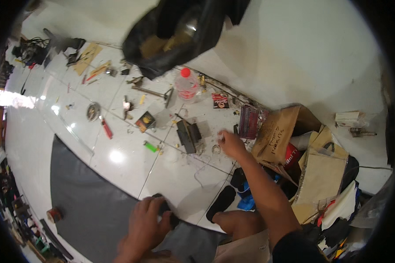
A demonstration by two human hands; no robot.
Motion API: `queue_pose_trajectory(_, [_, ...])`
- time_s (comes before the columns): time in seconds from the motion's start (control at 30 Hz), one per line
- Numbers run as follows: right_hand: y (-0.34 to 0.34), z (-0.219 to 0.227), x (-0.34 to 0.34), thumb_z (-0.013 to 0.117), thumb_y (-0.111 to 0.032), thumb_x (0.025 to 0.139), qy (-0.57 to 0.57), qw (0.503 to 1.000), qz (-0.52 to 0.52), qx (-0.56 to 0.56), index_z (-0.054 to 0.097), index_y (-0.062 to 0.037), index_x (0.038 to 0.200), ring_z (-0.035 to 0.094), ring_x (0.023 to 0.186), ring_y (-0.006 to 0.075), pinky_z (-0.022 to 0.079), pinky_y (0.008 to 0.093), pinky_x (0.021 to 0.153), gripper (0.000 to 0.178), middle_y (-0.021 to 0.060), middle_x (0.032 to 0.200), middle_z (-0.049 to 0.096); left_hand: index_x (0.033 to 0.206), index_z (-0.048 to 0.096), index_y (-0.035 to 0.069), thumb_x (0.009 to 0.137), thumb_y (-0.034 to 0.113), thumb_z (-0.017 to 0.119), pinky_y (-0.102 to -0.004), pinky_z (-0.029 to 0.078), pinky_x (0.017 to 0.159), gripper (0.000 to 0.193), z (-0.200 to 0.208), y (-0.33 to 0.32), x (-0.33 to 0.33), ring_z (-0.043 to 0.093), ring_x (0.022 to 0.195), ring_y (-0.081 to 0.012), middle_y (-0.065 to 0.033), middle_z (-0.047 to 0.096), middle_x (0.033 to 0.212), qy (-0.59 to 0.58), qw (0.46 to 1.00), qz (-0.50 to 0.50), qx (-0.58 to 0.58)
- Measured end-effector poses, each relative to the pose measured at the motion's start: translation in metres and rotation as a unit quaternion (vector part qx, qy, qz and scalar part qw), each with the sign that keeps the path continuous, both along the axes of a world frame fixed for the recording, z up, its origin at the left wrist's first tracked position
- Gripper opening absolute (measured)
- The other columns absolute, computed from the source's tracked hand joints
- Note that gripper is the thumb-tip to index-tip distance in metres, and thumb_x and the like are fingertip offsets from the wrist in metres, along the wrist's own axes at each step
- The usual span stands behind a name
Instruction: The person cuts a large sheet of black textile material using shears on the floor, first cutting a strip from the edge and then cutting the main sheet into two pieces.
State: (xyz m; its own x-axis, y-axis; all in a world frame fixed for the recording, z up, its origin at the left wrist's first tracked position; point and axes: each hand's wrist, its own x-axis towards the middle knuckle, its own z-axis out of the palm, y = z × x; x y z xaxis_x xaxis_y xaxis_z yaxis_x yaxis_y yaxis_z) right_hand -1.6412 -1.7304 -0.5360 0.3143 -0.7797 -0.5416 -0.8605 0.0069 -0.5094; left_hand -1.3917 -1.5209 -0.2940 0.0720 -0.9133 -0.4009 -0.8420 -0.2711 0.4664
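Note:
My left hand point(145, 225) is low in the view, over the edge of a grey sheet point(92, 186). Its fingers curl against a small dark thing point(174, 220), mostly hidden by the hand; its kind cannot be made out. My right hand point(231, 143) reaches forward over the white tiles, fingers bent and drawn together. Whatever is between them is too small to tell. Just beside its fingertips lies a small pale ring point(216, 149). To its left a dark, block-shaped tool point(188, 136) stands on the floor, with loose thread point(199, 171) nearby.
A cardboard box point(272, 136) and a tan bag point(318, 175) stand at the right. Farther off are a clear bottle point(187, 87), a razor-like metal tool point(156, 93), a green lighter point(150, 146), a red-handled tool point(105, 128) and a black bag point(140, 57).

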Motion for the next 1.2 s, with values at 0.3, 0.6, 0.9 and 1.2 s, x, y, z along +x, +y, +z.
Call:
queue_pose_trajectory(0.3, [-0.131,-0.166,-0.021,0.066,-0.012,0.082,0.153,0.921,0.053,-0.353,0.058,-0.0114,0.121,0.050,0.119,0.0344,0.049,0.0489,0.090,0.040,0.0158,0.124,0.052,0.133,0.051,0.009,0.075,0.021,0.075,-0.0461,0.044,0.097,0.064,-0.055,-0.029,0.007,0.050,0.119,-0.0380,-0.0169,0.055,0.129,0.107,0.956,-0.174,0.212])
queue_pose_trajectory(0.6, [-0.140,-0.144,-0.040,0.063,-0.020,0.082,0.161,0.823,0.035,-0.544,0.063,-0.0078,0.107,0.063,0.094,0.0306,0.050,0.0469,0.080,0.028,0.0117,0.097,0.063,0.134,0.050,0.012,0.075,0.020,0.076,-0.0453,0.042,0.102,0.065,-0.058,-0.057,-0.002,0.047,0.122,-0.0381,-0.0168,0.054,0.131,0.099,0.971,-0.159,0.149])
queue_pose_trajectory(0.9, [-0.155,-0.204,0.003,0.068,-0.039,0.080,0.200,0.946,0.027,-0.253,0.068,-0.0040,0.101,0.064,0.097,0.0330,0.051,0.0494,0.080,0.041,0.0161,0.101,0.066,0.139,0.044,0.009,0.094,0.040,0.058,-0.0424,0.042,0.100,0.057,-0.086,-0.046,0.035,0.055,0.115,-0.0353,-0.0177,0.056,0.127,0.145,0.962,-0.201,0.118])
queue_pose_trajectory(1.2, [-0.131,-0.105,-0.032,0.070,-0.029,0.080,-0.009,0.948,-0.097,-0.302,0.063,-0.0028,0.093,0.064,0.076,0.0299,0.049,0.0418,0.068,0.030,0.0158,0.083,0.064,0.116,0.062,0.001,0.085,0.022,0.070,-0.0329,0.050,0.076,0.038,-0.035,0.008,0.141,0.064,0.084,-0.0241,-0.0110,0.066,0.095,-0.005,0.972,0.083,-0.221])
